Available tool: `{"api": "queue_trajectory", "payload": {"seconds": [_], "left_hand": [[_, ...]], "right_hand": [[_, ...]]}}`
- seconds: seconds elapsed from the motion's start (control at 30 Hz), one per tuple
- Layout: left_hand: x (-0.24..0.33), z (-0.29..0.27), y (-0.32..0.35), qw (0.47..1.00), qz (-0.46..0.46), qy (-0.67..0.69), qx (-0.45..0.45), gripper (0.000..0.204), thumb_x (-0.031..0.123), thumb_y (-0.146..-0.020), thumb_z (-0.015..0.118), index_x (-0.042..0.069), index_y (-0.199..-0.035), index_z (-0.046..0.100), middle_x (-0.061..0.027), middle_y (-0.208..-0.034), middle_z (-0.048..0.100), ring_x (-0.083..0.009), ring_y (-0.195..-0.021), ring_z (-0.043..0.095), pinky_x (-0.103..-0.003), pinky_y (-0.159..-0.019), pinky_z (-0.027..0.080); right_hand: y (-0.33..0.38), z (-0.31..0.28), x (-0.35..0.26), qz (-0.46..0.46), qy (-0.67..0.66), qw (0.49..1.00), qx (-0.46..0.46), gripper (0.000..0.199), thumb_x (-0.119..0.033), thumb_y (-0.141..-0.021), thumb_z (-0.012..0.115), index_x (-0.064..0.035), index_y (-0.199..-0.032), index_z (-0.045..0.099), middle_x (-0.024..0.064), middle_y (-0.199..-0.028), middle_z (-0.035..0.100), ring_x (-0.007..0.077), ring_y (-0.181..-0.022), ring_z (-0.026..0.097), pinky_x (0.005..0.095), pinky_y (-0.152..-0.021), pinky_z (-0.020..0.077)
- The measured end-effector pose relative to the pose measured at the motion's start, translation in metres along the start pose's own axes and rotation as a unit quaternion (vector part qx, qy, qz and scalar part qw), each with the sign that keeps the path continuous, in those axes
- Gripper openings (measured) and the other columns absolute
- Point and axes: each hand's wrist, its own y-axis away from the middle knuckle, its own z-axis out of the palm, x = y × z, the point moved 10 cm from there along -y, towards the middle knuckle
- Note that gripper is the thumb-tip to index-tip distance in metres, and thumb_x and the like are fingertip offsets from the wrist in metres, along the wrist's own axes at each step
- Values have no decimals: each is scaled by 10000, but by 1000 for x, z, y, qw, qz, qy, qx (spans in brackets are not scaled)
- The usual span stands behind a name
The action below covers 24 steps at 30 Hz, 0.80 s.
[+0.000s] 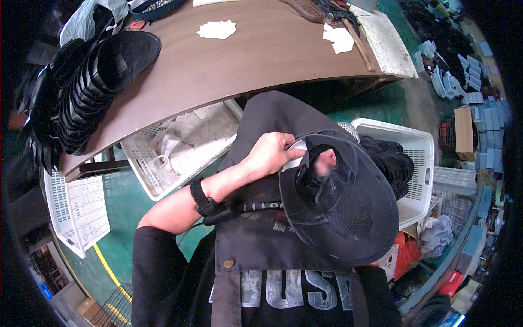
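Note:
A black wide-brimmed hat [366, 240] with a mesh patch lies tilted over my lap, its brim toward my chest. My left hand [269, 155] is closed at the hat's upper left edge. Between its thumb and fingers it pinches a small white slip [297, 151] against the fabric. Most of my right hand [326, 160] is hidden by the hat. One fingertip shows through the hat's folded opening, and the hand grips the fabric there. A dark apron covers my lap beneath the hat.
A white crate [422, 210] of stacked black hats [388, 163] stands at my right. Another white crate [154, 188], holding white pieces, is under the table's edge. Nested black brims [81, 103] hang over the brown table [261, 46] at left. White paper pieces [217, 30] lie on it.

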Motion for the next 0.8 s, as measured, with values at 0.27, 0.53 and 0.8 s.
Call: {"api": "queue_trajectory", "payload": {"seconds": [0.27,0.53,0.8], "left_hand": [[25,20,3,978,136,-151,50,142,119,-743,624,-15,-790,627,-209,-700,618,-356,-710,638,-418,-657,499],[52,26,21,935,119,1,-333,428,47,-799,513,2,-1221,460,-151,-1011,595,-268,-1004,586,-369,-832,462],[118,10,80,676,635,-375,9,337,224,-755,513,39,-1023,599,-143,-1158,547,-283,-1223,439,-445,-978,368]], "right_hand": [[4,-9,-25,1,85,992,92,437,-211,-811,698,-5,-1158,531,76,-995,629,149,-897,591,278,-791,462],[20,-42,-11,31,-113,972,201,327,-135,-752,731,-4,-1027,613,55,-976,629,172,-898,587,304,-823,463],[4,-15,-84,-53,219,970,88,278,-201,-898,551,-11,-1099,534,123,-983,574,176,-823,543,271,-689,449]]}}
